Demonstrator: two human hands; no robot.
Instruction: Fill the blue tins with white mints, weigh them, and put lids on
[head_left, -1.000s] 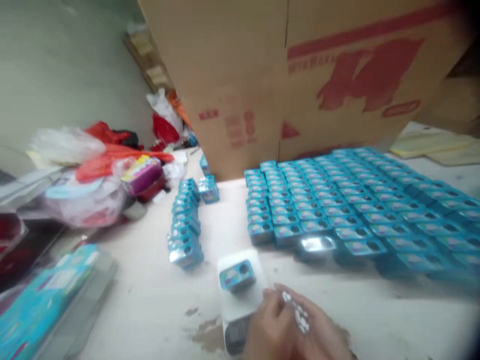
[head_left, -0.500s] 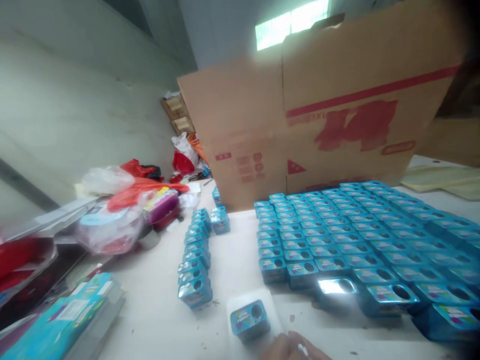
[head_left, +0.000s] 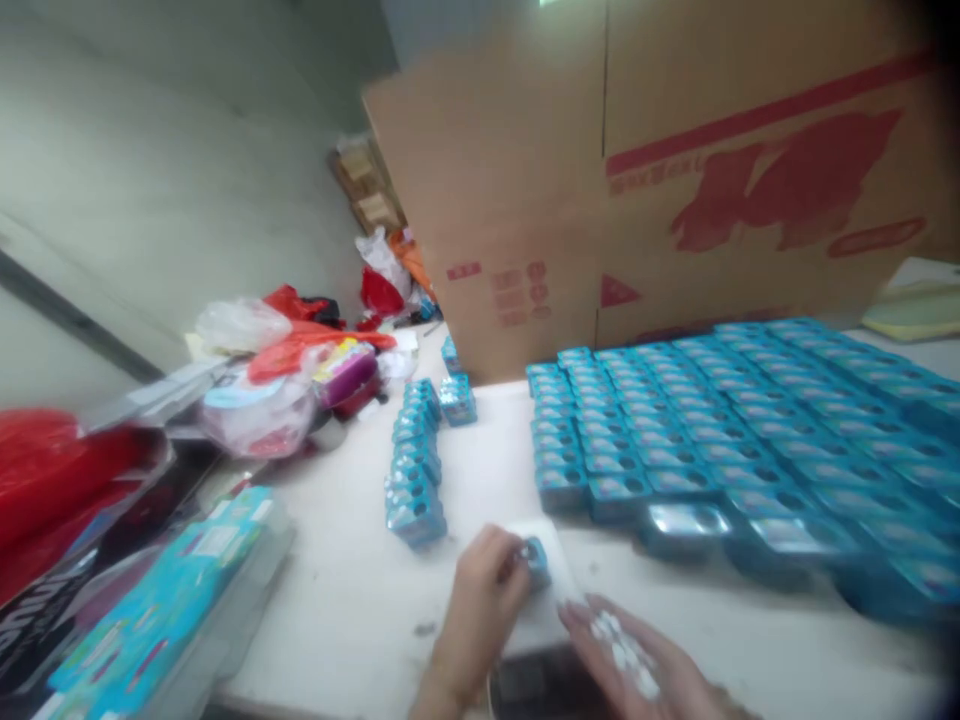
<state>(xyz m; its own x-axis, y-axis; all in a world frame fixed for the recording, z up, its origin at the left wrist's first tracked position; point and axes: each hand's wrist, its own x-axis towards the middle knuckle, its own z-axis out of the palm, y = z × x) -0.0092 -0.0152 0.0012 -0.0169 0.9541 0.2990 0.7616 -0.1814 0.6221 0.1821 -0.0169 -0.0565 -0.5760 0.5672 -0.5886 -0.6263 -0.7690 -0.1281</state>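
Observation:
My left hand (head_left: pixel 480 600) is closed around a small blue box (head_left: pixel 535 558) that rests on a white pad (head_left: pixel 541 600) near the table's front edge. My right hand (head_left: pixel 637 660) lies just to the right, palm up and cupped, with several small white pieces (head_left: pixel 624 650) in it. A big block of the same blue boxes (head_left: pixel 720 430) fills the right half of the table. A short column of blue boxes (head_left: pixel 416 470) stands to the left of my left hand. The picture is blurred by motion.
A large brown carton with red print (head_left: pixel 637 190) stands behind the boxes. Plastic bags and packets (head_left: pixel 292 370) are heaped at the left. A teal flat pack (head_left: pixel 165 610) lies at the lower left. A dark object (head_left: pixel 532 685) sits under the white pad.
My left hand has come in and taken hold of the blue box on the white pad. My right hand with the white pieces is back in view. The camera tilted down.

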